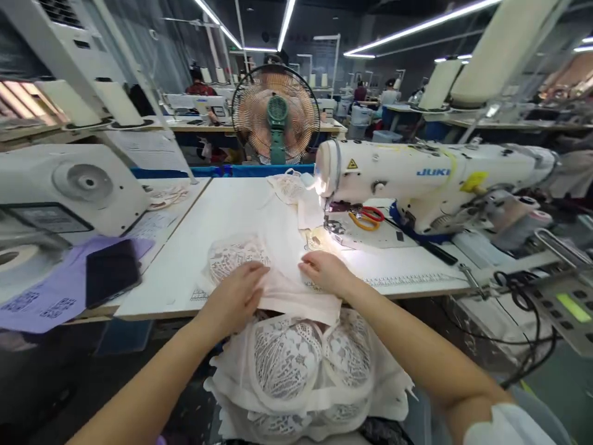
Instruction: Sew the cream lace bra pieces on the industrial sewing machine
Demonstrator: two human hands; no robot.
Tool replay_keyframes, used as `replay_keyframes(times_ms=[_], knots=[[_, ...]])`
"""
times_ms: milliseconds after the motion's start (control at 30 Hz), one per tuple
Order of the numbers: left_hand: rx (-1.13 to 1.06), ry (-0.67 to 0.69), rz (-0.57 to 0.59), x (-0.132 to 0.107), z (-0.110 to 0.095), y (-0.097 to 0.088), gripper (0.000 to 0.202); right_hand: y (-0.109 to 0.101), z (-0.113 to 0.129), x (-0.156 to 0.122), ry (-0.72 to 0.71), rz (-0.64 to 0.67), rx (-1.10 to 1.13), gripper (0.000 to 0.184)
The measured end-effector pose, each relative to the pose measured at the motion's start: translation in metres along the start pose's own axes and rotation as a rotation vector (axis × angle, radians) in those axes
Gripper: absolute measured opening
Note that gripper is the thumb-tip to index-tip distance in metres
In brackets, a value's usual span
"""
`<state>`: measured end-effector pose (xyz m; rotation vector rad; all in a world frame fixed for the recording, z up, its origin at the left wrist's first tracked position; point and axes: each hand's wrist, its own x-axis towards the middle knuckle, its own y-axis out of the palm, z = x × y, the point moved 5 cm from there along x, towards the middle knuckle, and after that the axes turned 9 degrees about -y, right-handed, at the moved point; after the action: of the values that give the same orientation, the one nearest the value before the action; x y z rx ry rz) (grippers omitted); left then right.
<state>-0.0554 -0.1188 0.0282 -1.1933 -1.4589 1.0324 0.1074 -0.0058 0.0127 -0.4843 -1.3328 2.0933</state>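
Observation:
A pale pink lace bra piece (238, 252) lies on the white sewing table, its plain fabric wing reaching over the front edge. My left hand (241, 290) is closed on this piece, fingers curled at the lace cup's lower right. My right hand (327, 272) is closed too, thumb and fingertips pinched beside the plain fabric; what sits between them is hidden. Just beyond it, cream material (319, 238) lies under the lit needle of the white sewing machine (389, 170). Below the table edge, a stack of lace bras (290, 364) rests in front of me.
Red-handled scissors (372, 214) and an orange-handled tool lie by the machine bed. Another lace piece (287, 185) is behind the needle. At left are a phone (112, 273), purple paper (41, 303) and a second machine (74, 185). A fan (277, 110) stands beyond the table.

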Motion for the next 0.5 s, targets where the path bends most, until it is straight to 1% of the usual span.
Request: replay_keyframes(times_ms=[33,67,100,133,200,267,333,367,433,500], knots=[[-0.038,-0.065,-0.022,0.01,0.007,-0.011,0.042,0.003,0.007,0.004,-0.01,0.013,0.036,0.026],[-0.085,-0.169,-0.053,0.022,0.018,-0.023,0.044,0.005,0.014,0.008,-0.017,0.024,0.066,0.028],[-0.145,-0.348,-0.074,0.034,0.034,-0.032,0.045,0.007,0.019,0.012,-0.023,0.03,0.09,0.029],[-0.154,-0.449,-0.082,0.047,0.047,-0.038,0.049,0.009,0.024,0.016,-0.026,0.035,0.108,0.031],[-0.176,-0.566,-0.038,0.068,0.067,-0.041,0.054,0.012,0.031,0.023,-0.029,0.044,0.134,0.033],[-0.24,-0.636,0.035,0.08,0.081,-0.034,0.048,0.014,0.034,0.028,-0.023,0.054,0.151,0.036],[-0.345,-0.675,0.089,0.081,0.086,-0.024,0.036,0.016,0.035,0.031,-0.017,0.059,0.165,0.038],[-0.411,-0.684,0.096,0.078,0.085,-0.021,0.033,0.016,0.034,0.031,-0.017,0.057,0.174,0.04],[-0.561,-0.689,0.082,0.067,0.081,-0.019,0.035,0.017,0.033,0.031,-0.03,0.051,0.203,0.039],[-0.709,-0.686,0.036,0.054,0.075,-0.024,0.04,0.017,0.032,0.03,-0.054,0.034,0.245,0.041]])
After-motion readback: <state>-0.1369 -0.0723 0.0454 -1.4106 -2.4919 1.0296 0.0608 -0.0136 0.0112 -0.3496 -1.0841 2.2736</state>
